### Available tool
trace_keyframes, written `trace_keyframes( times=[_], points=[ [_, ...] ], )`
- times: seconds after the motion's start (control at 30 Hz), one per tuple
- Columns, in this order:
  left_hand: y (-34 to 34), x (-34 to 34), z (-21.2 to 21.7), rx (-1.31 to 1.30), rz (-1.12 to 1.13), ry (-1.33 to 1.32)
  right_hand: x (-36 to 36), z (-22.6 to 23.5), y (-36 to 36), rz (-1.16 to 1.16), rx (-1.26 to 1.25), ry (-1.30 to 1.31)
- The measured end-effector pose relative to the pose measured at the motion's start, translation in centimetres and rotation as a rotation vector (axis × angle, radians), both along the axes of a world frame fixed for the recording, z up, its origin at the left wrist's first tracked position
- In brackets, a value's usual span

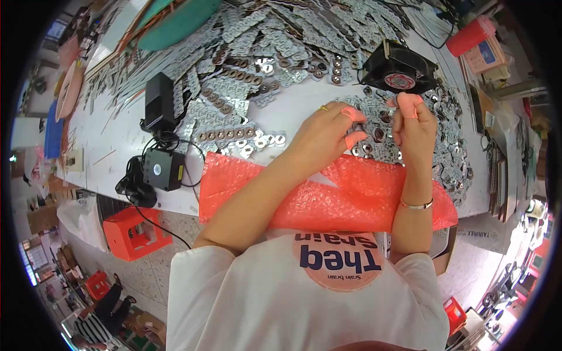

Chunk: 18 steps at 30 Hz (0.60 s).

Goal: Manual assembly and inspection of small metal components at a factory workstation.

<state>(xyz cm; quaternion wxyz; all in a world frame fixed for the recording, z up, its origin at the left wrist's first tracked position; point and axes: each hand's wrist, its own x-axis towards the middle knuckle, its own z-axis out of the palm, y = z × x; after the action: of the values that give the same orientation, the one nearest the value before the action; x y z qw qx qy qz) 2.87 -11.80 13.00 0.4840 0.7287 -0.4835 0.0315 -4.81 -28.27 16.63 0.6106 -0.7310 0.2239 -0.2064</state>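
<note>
My left hand (331, 131) is over the white table, its thumb and forefinger curled round a small metal piece (361, 126). Pinkish covers wrap several of its fingertips, and a yellow ring sits on one finger. To its right, my right hand (417, 120) is raised with thumb and fingers pinched together; what they hold, if anything, is too small to make out. Beneath and beside both hands lies a pile of small metal pieces (451, 149) with round dark centres. Red bubble wrap (369, 202) lies along the table's near edge, under my forearms.
A black fan (399, 67) stands just beyond my right hand. Strips of stamped metal parts (269, 41) cover the far table. At left are a black box (159, 102), a black adapter (164, 169) and cables. A red stool (133, 233) stands on the floor.
</note>
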Motion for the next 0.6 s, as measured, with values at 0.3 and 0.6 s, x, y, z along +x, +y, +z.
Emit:
trace_keyframes(
  times=[0.3, 0.6],
  points=[
    [8.5, 3.1, 5.1, 0.619, 0.241, -0.185, -0.1, -2.3, 3.3, 0.661, -0.224, 0.096],
    [7.8, 2.9, 4.2, 0.799, 0.168, -0.096, -0.4, -1.6, 1.1, 0.571, -0.068, 0.263]
  ],
)
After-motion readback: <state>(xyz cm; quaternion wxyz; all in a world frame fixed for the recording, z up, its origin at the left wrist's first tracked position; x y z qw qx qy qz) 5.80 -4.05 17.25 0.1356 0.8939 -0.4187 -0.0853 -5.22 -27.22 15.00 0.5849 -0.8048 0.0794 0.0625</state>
